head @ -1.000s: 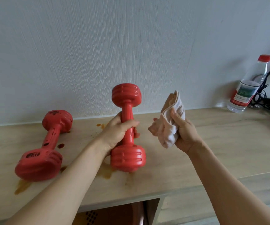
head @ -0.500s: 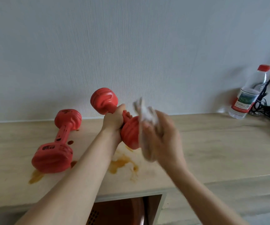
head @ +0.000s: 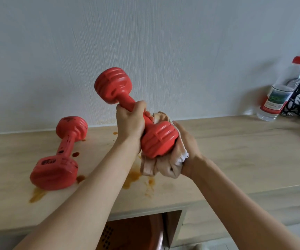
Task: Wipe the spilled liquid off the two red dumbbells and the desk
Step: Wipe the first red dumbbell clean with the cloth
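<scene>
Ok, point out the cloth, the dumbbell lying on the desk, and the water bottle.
cloth [head: 165, 166], head view, on the bunched folds below the lifted dumbbell.
dumbbell lying on the desk [head: 65, 147], head view, on its handle.
water bottle [head: 273, 100], head view, on its label.

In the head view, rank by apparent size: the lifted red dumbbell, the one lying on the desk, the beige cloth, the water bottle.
1-2. Lifted red plastic dumbbell and red dumbbell lying on the desk: alike, and the lifted one is nearer the camera, so no ranking.
3. Clear water bottle with red cap.
4. Crumpled beige cloth, partly hidden.
</scene>
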The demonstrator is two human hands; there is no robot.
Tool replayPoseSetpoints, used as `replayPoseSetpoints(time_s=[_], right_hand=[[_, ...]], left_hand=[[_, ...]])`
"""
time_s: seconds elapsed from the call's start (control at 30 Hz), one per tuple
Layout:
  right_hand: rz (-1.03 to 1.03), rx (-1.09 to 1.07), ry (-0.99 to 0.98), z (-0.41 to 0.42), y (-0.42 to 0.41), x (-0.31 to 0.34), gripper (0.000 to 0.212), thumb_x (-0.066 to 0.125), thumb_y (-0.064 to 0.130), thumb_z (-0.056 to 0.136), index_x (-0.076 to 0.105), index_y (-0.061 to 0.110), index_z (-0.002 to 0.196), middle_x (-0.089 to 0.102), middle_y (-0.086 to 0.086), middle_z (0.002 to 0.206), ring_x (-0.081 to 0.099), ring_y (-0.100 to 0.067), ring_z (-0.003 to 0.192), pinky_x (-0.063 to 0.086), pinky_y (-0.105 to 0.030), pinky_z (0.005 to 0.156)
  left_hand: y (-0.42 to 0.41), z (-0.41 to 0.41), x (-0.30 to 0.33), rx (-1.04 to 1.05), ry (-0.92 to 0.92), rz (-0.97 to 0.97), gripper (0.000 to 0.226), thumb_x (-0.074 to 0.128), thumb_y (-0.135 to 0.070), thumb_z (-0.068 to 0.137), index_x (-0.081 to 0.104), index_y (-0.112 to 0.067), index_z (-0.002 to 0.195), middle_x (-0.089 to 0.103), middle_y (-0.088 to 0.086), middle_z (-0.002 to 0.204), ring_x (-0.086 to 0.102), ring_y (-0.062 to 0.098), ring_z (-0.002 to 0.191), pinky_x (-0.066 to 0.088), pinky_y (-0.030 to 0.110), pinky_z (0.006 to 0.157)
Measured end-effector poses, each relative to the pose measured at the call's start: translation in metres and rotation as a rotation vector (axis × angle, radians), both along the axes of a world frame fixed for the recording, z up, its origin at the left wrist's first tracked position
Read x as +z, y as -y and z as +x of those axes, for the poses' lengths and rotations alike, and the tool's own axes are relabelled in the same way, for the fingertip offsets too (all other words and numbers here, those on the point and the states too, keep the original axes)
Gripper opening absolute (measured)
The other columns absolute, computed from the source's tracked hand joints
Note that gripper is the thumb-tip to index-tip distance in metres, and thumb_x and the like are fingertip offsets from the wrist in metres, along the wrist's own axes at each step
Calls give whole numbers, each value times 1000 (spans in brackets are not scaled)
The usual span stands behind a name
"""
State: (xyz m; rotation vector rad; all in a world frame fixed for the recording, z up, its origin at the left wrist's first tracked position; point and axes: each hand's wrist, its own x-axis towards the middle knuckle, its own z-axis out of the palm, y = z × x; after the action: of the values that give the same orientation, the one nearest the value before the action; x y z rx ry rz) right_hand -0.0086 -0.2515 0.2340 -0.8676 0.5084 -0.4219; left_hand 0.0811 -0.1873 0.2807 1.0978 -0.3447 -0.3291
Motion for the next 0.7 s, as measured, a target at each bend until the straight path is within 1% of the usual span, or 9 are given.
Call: replayPoseSetpoints(time_s=[0.07,0.13,0.2,0.27,0.33,0.43,0.53,0.63,0.7], right_hand=[[-79,-11,-63,-4,0,3,37,65,44,79,61,12,97,61,-10,98,59,-26,95,47,-40,95],[-266,-54,-155,-8,-1,3,24,50,37,92,62,17,87,62,-8,89,60,-29,91,48,-43,88],[-274,-80,-193,-16,0,2,32,47,31,95,59,16,70,55,-4,70,56,-22,73,45,-35,71],[-200,-45,-206,-26,-6,8,47,46,28,96,49,17,50,40,3,49,43,-11,49,35,-27,56],[-231,-41,-242,-34,-7,12,51,47,32,96,48,17,47,37,5,43,39,-10,42,32,-27,53],[-388,-95,-295,-49,-6,31,44,49,37,95,53,12,59,47,4,43,47,-11,43,39,-24,53],[-455,-282,-236,-59,1,40,44,46,40,96,61,14,64,58,5,46,58,-9,48,45,-25,55],[-601,-544,-111,-53,-8,32,40,34,41,100,63,23,79,67,5,72,65,-14,74,51,-30,71],[-718,-553,3,-39,-26,12,34,30,44,100,59,26,104,67,1,101,63,-14,97,50,-35,88]], left_hand=[[0,-1,-5,28,10,19,7,50,-1,82,44,-4,81,46,2,44,46,17,37,41,26,47],[-1,-2,-11,53,-13,48,6,50,-2,81,45,-4,83,48,0,43,47,17,38,41,26,48],[-1,-1,-16,74,-17,71,5,50,-2,81,46,-5,81,49,1,44,47,17,38,42,25,47],[-2,-1,-17,93,1,85,4,49,-3,81,46,-4,81,49,2,46,48,16,38,41,25,44],[-1,1,-17,111,-4,79,5,49,-4,81,45,-4,85,49,3,48,48,16,38,41,24,42],[2,3,-14,167,-16,71,11,50,-7,84,42,-4,93,49,7,56,48,13,37,40,21,41],[6,4,-18,216,-14,73,19,54,-13,86,39,-6,96,50,7,59,49,14,40,43,25,45],[12,2,-18,236,-92,57,24,56,-16,87,40,-4,101,52,6,59,51,13,39,44,28,48],[17,0,-14,219,-211,4,24,56,-16,89,41,-3,103,51,6,60,51,10,38,45,24,45]])
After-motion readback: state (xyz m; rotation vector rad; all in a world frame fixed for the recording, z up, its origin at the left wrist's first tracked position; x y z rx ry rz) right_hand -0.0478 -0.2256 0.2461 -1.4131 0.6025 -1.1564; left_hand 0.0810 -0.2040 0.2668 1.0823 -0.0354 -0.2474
